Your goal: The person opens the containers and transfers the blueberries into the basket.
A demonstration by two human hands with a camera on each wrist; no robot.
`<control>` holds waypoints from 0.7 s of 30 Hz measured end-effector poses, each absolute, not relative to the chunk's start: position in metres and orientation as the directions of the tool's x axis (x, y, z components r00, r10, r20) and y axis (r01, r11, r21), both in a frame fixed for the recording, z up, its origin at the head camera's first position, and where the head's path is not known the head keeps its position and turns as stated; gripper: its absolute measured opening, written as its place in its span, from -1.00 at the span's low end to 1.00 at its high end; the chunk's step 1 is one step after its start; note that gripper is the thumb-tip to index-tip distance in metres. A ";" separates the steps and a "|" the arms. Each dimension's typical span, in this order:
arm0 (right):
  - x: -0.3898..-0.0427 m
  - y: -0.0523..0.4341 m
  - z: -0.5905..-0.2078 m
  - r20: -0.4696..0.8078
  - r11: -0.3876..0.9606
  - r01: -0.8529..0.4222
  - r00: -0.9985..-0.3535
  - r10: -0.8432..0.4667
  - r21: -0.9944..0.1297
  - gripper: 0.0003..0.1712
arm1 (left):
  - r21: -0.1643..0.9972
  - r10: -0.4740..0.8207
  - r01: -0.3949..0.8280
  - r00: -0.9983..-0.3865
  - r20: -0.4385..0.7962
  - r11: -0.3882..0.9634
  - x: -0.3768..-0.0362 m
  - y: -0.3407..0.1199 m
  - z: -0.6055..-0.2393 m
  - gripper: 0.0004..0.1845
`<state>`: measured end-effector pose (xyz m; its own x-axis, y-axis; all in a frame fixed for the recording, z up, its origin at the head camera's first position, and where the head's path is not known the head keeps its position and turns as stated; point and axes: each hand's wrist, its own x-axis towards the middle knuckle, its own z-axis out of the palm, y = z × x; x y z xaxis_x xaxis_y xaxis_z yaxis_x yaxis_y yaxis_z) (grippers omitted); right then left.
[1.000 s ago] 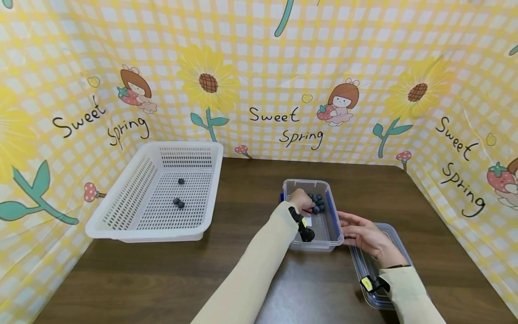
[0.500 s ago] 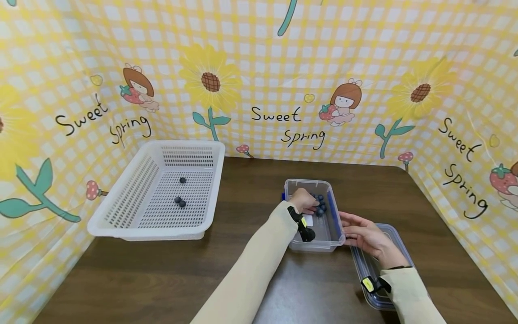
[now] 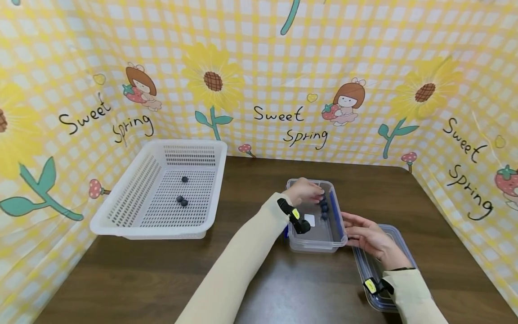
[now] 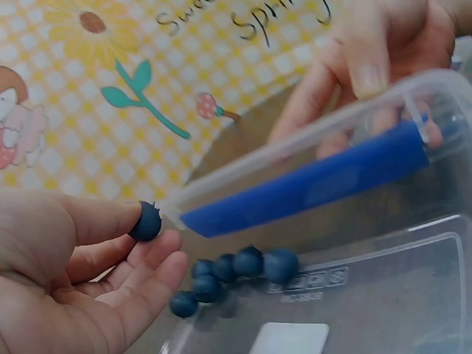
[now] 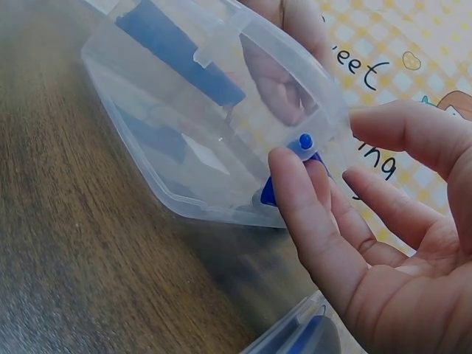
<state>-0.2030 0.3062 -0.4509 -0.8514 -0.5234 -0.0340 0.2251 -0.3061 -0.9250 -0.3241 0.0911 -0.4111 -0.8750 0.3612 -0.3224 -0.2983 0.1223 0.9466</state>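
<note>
My left hand [image 3: 302, 191] is over the far part of a clear plastic food box [image 3: 315, 244] with blue clip flaps. In the left wrist view its thumb and index finger pinch a blueberry [image 4: 149, 221], the other fingers loosely bent below. Several more blueberries [image 4: 247, 262] lie in a row on the box floor, along the right wall in the head view. With its fingers extended, my right hand [image 3: 370, 240] touches the box's right outer side near a blue flap [image 5: 269, 192]. A white label [image 4: 291, 339] shows at the box floor.
On the left stands a white perforated plastic basket [image 3: 151, 232] with three blueberries [image 3: 184, 203] in it. Under my right forearm lies the clear lid [image 3: 366, 265]. A yellow checked cloth [image 3: 275, 90] walls in the brown wooden table [image 3: 133, 274] at back and sides.
My left hand has risen from the box floor towards the far rim and holds a blueberry. The blueberries in the box now stand in a row nearer the right wall. My right hand stays put.
</note>
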 end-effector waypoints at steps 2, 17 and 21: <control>-0.203 0.305 -0.452 -0.029 -0.310 0.223 -0.850 -0.525 -0.924 -0.42 | 0.945 0.373 -0.309 -0.868 -0.327 0.110 -0.310 0.080 -0.388 -0.68; -0.202 0.307 -0.453 -0.037 -0.310 0.235 -0.847 -0.530 -0.921 -0.43 | 0.971 0.519 -0.235 -0.825 -0.223 0.043 -0.294 0.030 -0.359 -0.69; -0.202 0.307 -0.454 -0.037 -0.310 0.236 -0.845 -0.534 -0.921 -0.42 | 0.976 0.521 -0.216 -0.831 -0.196 0.022 -0.285 0.012 -0.350 -0.71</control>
